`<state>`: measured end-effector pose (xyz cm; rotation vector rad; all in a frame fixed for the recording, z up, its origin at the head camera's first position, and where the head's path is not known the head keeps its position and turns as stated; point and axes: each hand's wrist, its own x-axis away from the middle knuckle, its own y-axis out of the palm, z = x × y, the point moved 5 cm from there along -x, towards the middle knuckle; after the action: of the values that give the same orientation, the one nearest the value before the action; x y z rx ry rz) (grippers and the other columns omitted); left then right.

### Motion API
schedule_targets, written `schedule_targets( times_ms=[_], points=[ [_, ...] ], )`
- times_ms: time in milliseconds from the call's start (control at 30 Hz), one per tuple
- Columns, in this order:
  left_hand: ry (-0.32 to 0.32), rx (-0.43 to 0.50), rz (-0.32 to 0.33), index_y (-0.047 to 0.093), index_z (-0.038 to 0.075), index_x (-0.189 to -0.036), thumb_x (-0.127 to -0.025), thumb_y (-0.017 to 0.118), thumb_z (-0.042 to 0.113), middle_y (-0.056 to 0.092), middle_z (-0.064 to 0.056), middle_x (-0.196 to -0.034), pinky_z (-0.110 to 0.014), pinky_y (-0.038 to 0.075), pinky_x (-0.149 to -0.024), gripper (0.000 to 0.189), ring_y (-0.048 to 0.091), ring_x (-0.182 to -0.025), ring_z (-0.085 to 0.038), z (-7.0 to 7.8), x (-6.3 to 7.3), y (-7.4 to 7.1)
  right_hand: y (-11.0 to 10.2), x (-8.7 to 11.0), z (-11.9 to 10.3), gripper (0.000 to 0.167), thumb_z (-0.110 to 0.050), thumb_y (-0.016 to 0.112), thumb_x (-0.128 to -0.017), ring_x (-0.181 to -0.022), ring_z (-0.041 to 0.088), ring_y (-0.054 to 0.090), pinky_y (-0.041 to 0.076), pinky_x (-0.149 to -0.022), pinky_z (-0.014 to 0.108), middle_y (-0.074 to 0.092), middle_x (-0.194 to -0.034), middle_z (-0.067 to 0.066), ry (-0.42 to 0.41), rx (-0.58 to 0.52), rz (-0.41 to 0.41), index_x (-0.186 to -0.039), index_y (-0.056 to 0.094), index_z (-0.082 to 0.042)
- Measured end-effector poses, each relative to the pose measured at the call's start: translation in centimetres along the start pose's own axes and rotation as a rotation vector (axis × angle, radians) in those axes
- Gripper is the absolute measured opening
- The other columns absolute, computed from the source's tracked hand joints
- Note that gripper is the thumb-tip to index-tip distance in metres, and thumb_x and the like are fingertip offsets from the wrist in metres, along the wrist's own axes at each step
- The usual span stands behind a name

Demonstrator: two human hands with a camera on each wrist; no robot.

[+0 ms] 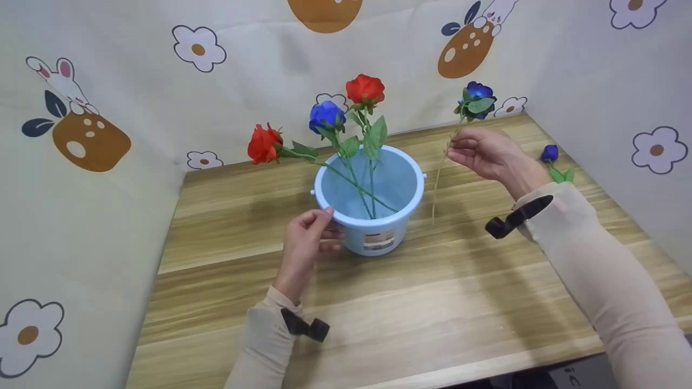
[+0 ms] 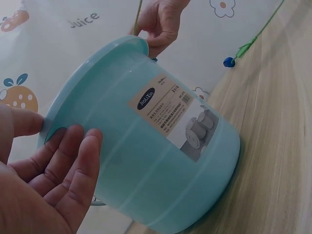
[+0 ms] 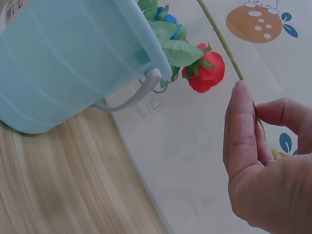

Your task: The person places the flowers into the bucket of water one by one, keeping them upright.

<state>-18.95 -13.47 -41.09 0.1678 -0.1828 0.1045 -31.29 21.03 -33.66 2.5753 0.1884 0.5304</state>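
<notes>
A light blue bucket (image 1: 378, 229) stands upright on the wooden table. My left hand (image 1: 305, 248) grips its near-left rim, thumb at the edge and fingers against the outer wall, as the left wrist view also shows. Inside the bucket lean two red roses and a blue rose (image 1: 327, 116); one red rose (image 1: 265, 143) tips far out to the left, while the other red rose (image 1: 365, 89) stands at the back. To the right of the bucket, my right hand (image 1: 486, 154) pinches the stem of a dark blue rose (image 1: 478, 100), its bloom up and stem end hanging down.
Another blue rose (image 1: 550, 153) with green leaves lies at the table's right side, partly hidden by the right sleeve. Patterned cloth walls (image 1: 259, 97) border the table (image 1: 227, 302) at the back and both sides. The bucket's handle (image 3: 131, 100) hangs behind it.
</notes>
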Motion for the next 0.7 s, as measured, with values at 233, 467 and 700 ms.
schedule_targets(
  times_ms=[233, 467, 700],
  points=[
    [0.004, 0.002, -0.006, 0.070, 0.006, -0.098, -0.105, 0.067, 0.025, 0.074, -0.010, -0.092, -0.031, 0.063, -0.064, 0.020, 0.074, -0.079, -0.022, 0.0, 0.0, 0.0, 0.7, -0.4, -0.1, 0.013, 0.006, 0.066, -0.098, -0.073, 0.023, 0.077, 0.066, -0.074, 0.028, 0.074, -0.079, 0.013, -0.027, -0.033, 0.026, -0.087, 0.069, 0.002],
    [0.005, 0.000, -0.003, 0.070, 0.007, -0.097, -0.105, 0.067, 0.025, 0.074, -0.010, -0.092, -0.031, 0.063, -0.063, 0.020, 0.074, -0.079, -0.022, 0.0, 0.0, -0.1, 1.5, -0.7, -0.1, 0.006, 0.009, 0.069, -0.095, -0.073, 0.025, 0.077, 0.066, -0.074, 0.031, 0.072, -0.079, 0.015, -0.092, -0.065, 0.038, -0.090, 0.069, 0.005],
    [-0.020, -0.034, -0.003, 0.071, 0.007, -0.102, -0.105, 0.068, 0.028, 0.075, -0.011, -0.099, -0.032, 0.064, -0.068, 0.022, 0.075, -0.085, -0.023, 0.0, 0.0, -0.1, 2.1, -0.9, -0.1, 0.014, 0.007, 0.063, -0.098, -0.073, 0.023, 0.076, 0.066, -0.075, 0.030, 0.072, -0.081, 0.013, -0.183, 0.035, 0.056, -0.088, 0.071, 0.001]
  ],
)
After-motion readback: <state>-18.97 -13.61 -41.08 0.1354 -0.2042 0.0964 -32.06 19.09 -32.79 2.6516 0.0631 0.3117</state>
